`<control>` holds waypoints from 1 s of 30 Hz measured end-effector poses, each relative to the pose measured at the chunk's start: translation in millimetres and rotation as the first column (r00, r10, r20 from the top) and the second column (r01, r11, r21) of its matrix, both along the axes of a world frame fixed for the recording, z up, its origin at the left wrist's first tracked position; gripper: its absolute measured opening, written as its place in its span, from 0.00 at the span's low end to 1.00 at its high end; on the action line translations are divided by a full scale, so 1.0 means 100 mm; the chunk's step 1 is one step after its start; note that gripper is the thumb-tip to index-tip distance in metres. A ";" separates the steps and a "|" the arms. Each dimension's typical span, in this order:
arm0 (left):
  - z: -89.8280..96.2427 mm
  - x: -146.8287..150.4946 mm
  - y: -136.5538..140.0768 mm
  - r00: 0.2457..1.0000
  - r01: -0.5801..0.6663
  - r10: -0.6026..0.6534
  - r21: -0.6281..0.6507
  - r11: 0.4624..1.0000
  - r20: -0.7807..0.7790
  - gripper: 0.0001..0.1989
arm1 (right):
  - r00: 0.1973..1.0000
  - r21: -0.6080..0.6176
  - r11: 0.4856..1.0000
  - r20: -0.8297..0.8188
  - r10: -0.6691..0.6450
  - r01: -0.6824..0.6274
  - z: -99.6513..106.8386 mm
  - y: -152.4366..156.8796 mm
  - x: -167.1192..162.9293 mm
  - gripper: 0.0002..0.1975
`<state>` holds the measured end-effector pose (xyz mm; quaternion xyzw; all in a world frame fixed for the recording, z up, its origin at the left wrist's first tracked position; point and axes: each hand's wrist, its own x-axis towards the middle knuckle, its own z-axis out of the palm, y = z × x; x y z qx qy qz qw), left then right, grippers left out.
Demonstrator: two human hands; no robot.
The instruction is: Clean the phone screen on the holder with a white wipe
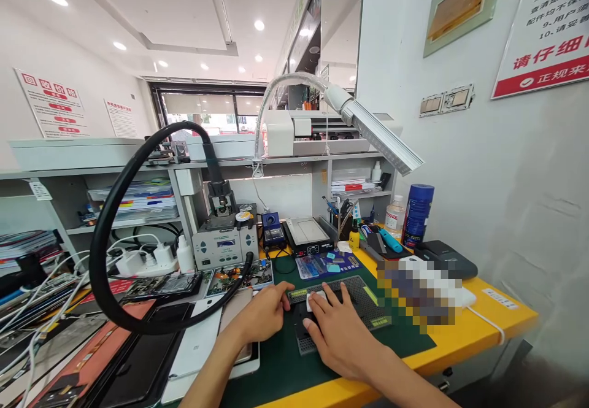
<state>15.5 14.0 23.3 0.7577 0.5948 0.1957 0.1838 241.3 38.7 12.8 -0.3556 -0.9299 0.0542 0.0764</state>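
Note:
My right hand [338, 334] lies over a dark flat piece [301, 321] on a grey perforated work mat [363, 297]. Its index finger presses a small white wipe [315, 301] against the piece, with the other fingers spread forward. At the left edge of the mat, my left hand [267, 311] has its fingers curled and its fingertips at the near corner of the dark piece. Whatever those fingertips pinch is hidden. A green desk mat [276, 371] lies under everything.
White tablets [197, 340] and dark phone panels [151, 353] crowd the left. A black hose [99, 254] arches from the grey hot-air station [225, 247]. A heating plate [310, 236], tool holder [345, 224], blue can [418, 215] and bottle [394, 216] stand behind. A lamp [377, 132] hangs above.

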 end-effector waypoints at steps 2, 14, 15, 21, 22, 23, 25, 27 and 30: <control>0.02 0.01 -0.01 1.000 -0.003 0.003 -0.002 1.000 0.001 0.26 | 0.999 -0.019 0.999 -0.010 0.038 -0.038 0.01 -0.03 -0.07 0.36; 0.07 0.04 -0.04 0.998 -0.061 0.061 -0.004 0.998 0.018 0.29 | 0.986 -0.117 0.980 -0.052 0.157 -0.162 0.08 -0.03 -0.27 0.34; 0.07 0.04 -0.04 0.998 -0.065 0.065 -0.010 0.998 0.023 0.29 | 0.984 -0.129 0.976 -0.057 0.171 -0.177 0.07 -0.01 -0.26 0.34; 0.06 0.05 -0.03 0.991 -0.135 0.135 0.010 0.991 0.003 0.27 | 0.971 -0.104 0.969 -0.113 0.212 -0.224 -0.10 0.17 -0.26 0.33; 0.04 0.04 -0.02 0.990 -0.141 0.141 0.021 0.990 0.000 0.26 | 0.969 -0.093 0.969 -0.119 0.217 -0.229 -0.14 0.19 -0.27 0.32; 0.02 0.04 -0.01 0.990 -0.144 0.144 0.033 0.989 -0.003 0.26 | 0.966 -0.082 0.968 -0.126 0.224 -0.235 -0.18 0.22 -0.27 0.32; -0.03 0.02 0.02 0.989 -0.146 0.147 0.054 0.988 -0.003 0.25 | 0.958 -0.064 0.963 -0.146 0.249 -0.260 -0.23 0.25 -0.28 0.32; -0.06 0.00 0.04 0.989 -0.147 0.147 0.065 0.987 -0.001 0.25 | 0.950 -0.065 0.957 -0.159 0.269 -0.282 -0.23 0.24 -0.27 0.32; -0.08 -0.01 0.06 0.990 -0.143 0.143 0.079 0.987 0.000 0.26 | 0.950 -0.088 0.956 -0.165 0.264 -0.281 -0.14 0.17 -0.24 0.30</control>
